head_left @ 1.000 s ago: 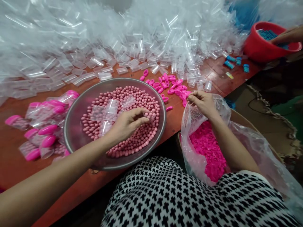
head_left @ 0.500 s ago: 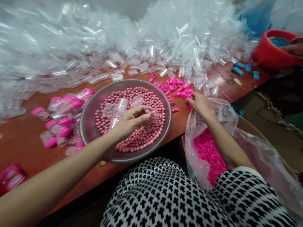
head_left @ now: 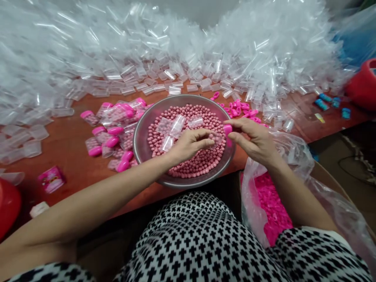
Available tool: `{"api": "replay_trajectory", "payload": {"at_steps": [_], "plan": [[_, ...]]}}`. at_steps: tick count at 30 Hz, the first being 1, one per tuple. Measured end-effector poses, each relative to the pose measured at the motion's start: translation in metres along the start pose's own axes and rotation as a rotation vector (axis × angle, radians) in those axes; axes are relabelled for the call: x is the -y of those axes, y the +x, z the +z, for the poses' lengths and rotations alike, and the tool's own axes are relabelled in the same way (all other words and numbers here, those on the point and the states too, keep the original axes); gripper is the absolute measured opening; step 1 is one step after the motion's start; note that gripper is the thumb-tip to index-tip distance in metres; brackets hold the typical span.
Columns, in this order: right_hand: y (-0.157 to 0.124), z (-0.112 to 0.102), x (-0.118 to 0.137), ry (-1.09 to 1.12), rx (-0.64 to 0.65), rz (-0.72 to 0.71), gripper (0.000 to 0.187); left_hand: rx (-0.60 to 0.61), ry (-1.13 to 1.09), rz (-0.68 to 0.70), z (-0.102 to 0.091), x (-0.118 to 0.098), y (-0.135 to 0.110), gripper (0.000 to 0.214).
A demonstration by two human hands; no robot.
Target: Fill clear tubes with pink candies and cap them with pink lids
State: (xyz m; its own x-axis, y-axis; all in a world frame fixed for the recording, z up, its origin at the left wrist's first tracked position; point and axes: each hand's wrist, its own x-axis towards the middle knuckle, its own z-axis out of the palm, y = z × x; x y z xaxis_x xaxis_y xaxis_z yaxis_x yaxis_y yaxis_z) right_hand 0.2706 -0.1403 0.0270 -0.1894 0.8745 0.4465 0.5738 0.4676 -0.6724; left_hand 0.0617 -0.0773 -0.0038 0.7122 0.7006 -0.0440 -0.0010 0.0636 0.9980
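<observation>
Right of centre in the frame, above the metal bowl (head_left: 142, 145), the left hand (head_left: 190, 145) pinches a clear sleeve (head_left: 217, 140) in a narrow grip, the right hand (head_left: 256, 138) holding a pink cap (head_left: 227, 129) just right of it, long axis unclear.

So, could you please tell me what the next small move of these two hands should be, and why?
I would probably bring the bright pink plastic cap in the right hand onto the clear plastic tube in the left hand: the two are held close together above the round grey metal bowl, and clear bead-filled tubes with bright pink caps lie to its left.
</observation>
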Motion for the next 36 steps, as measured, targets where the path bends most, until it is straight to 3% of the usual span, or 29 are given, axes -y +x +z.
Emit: {"api": "replay_trajectory", "payload": {"at_steps": [6, 13, 18, 24, 29, 34, 36], "plan": [[0.005, 0.019, 0.004, -0.149, 0.083, -0.175, 0.025, -0.059, 0.219, 0.199, -0.003, 0.003, -0.008, 0.024], [-0.003, 0.016, 0.009, -0.298, 0.091, -0.307, 0.030, -0.145, 0.493, 0.472, -0.005, 0.005, -0.010, 0.022], [-0.014, 0.016, 0.011, -0.411, 0.155, -0.341, 0.042, -0.097, 0.648, 0.595, -0.002, 0.007, -0.010, 0.019], [-0.009, 0.020, 0.003, -0.504, 0.206, -0.414, 0.039, -0.097, 0.800, 0.630, -0.003, 0.007, -0.008, 0.026], [-0.012, 0.018, -0.001, -0.288, 0.220, -0.390, 0.045, -0.044, 0.801, 0.653, -0.005, -0.001, -0.011, 0.027], [-0.019, 0.027, -0.001, -0.568, 0.111, -0.434, 0.052, -0.081, 0.823, 0.621, -0.003, 0.004, -0.009, 0.026], [-0.014, 0.031, -0.004, -0.581, 0.114, -0.464, 0.050, -0.110, 0.823, 0.579, -0.004, 0.006, -0.007, 0.025]]}}
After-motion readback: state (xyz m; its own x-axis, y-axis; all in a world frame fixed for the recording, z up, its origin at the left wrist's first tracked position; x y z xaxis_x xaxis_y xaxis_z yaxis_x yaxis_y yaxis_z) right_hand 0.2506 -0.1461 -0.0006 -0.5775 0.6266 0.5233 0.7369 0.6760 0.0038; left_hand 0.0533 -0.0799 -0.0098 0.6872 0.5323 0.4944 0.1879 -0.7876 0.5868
